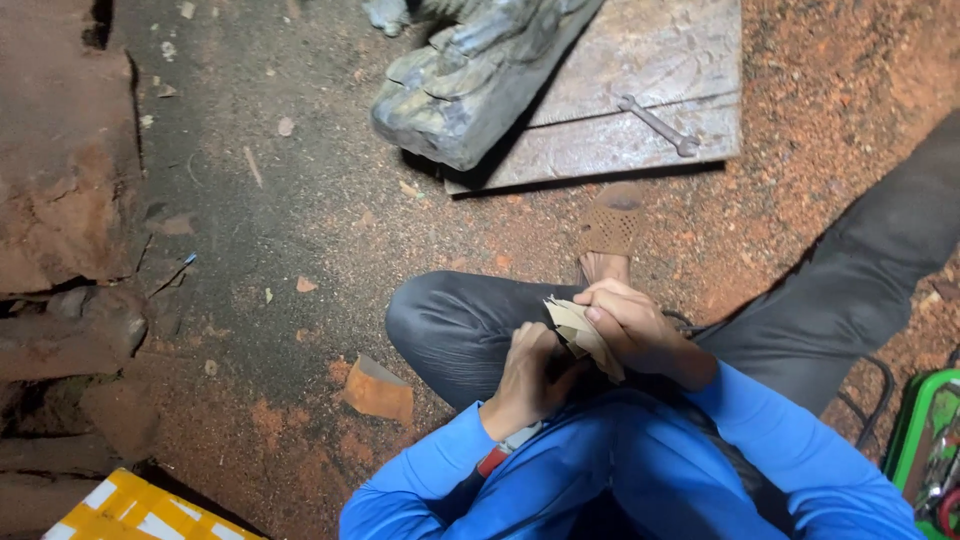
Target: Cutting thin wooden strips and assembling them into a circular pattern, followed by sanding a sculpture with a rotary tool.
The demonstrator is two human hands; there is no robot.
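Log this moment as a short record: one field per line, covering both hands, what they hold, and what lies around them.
setting: dirt floor strewn with reddish dust
left hand: grips folded tan sheet from below
right hand: closed over top of folded tan sheet
posture: seated, knee bent, sandalled foot forward
ahead: carved grey figure on wooden board; spanner lying on board
lower left: yellow and white box
lower right: green container
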